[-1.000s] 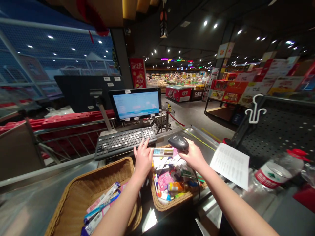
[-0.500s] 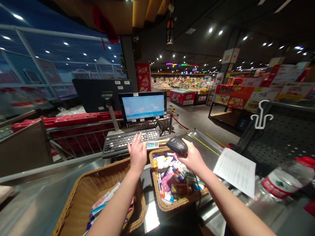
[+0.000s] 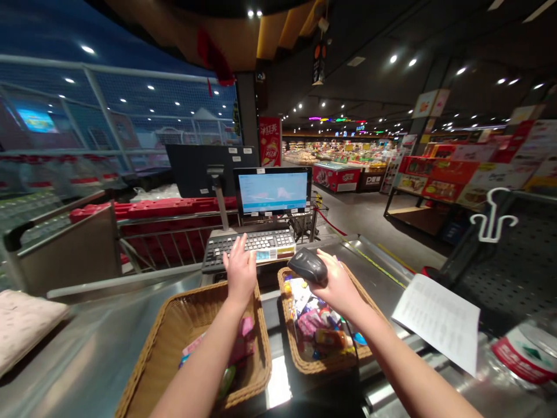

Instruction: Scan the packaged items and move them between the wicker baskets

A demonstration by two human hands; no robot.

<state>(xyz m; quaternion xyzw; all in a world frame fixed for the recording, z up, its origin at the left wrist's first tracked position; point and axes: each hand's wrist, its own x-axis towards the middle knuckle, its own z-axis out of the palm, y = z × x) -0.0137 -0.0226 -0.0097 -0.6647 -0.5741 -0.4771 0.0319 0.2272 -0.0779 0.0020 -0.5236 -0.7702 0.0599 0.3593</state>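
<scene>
My left hand (image 3: 241, 271) is in front of the keyboard (image 3: 250, 245), its fingers pointing up. It grips one end of a long, narrow package (image 3: 275, 253) with a printed barcode, which sticks out to the right past my thumb. My right hand (image 3: 336, 285) is wrapped around a black handheld barcode scanner (image 3: 308, 265). The scanner's head points left, close to the package's right end. Below the scanner lies a wicker basket (image 3: 314, 367) full of small packaged goods. Under my left forearm stands a larger wicker basket (image 3: 150, 342) with some packages in it, partly hidden.
A lit monitor (image 3: 274, 193) stands behind the keyboard. On the right are a printed sheet (image 3: 437, 319), a large plastic bottle (image 3: 526, 351) and a white hook (image 3: 491, 217). A pale folded item (image 3: 26, 325) lies on the metal counter at left.
The view has swung left, so the scene sits further right. The package stays in my left hand, and the scanner has come slightly nearer to it.
</scene>
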